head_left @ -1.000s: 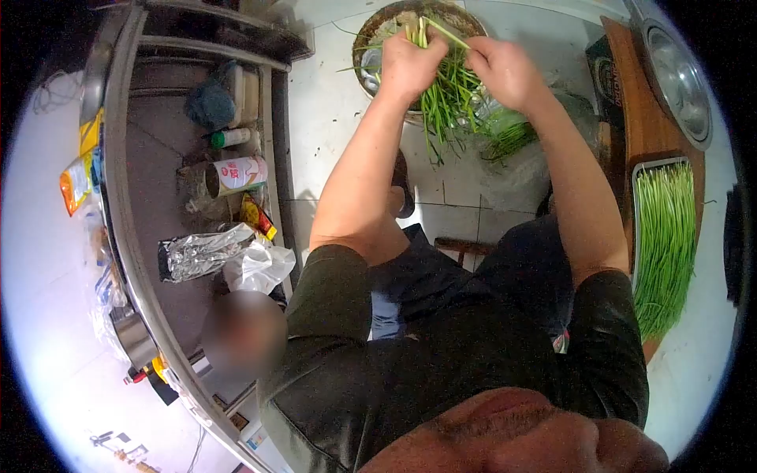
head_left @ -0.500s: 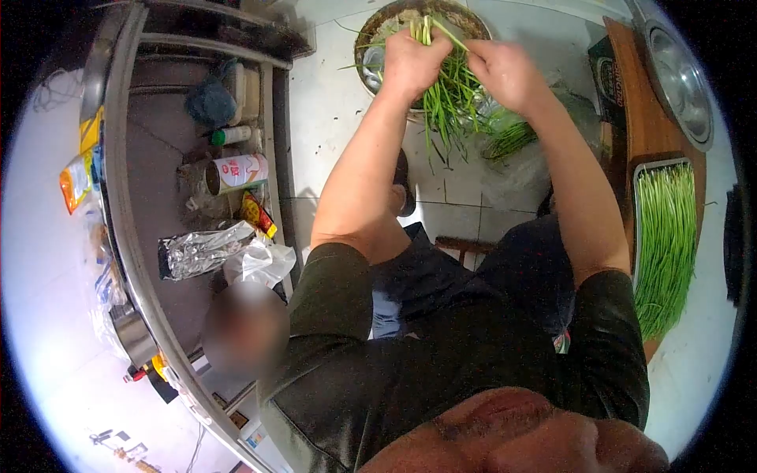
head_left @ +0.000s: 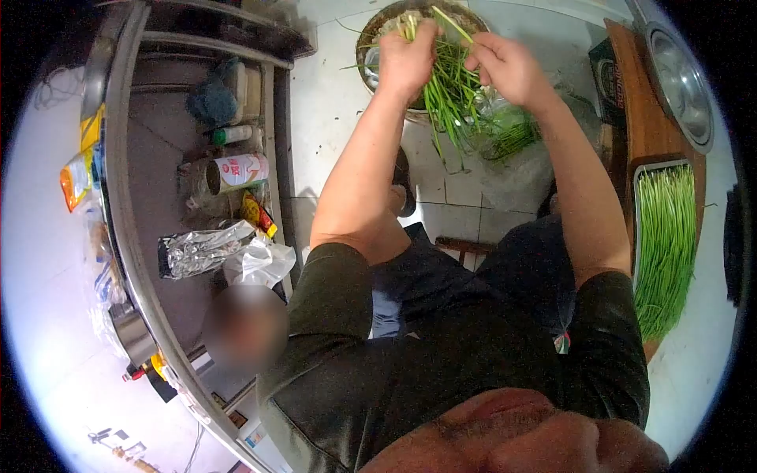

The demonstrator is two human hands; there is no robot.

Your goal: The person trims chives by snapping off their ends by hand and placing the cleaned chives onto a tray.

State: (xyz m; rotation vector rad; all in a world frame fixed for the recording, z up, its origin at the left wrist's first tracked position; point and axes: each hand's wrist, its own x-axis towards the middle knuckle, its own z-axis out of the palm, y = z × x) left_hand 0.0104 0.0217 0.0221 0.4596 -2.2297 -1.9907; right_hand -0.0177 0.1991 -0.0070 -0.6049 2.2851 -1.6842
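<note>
My left hand is closed around a bunch of garlic chives, the pale stem ends poking out above the fist and the green leaves hanging down to the right. To the right of it, my right hand pinches a single chive stalk between thumb and fingers. Both are over or near a round brown-rimmed basin on the floor, with pale scraps inside. More loose chives lie on a clear plastic bag below my right hand.
At the right, a tray of neatly lined-up chives rests on a wooden board, beside a metal bowl. A shelf unit with a can and foil packaging stands at left.
My left hand has shifted slightly left with the bunch. My right hand has moved a little right, and a stalk now stands apart from the bunch, its tip in the right fingers.
</note>
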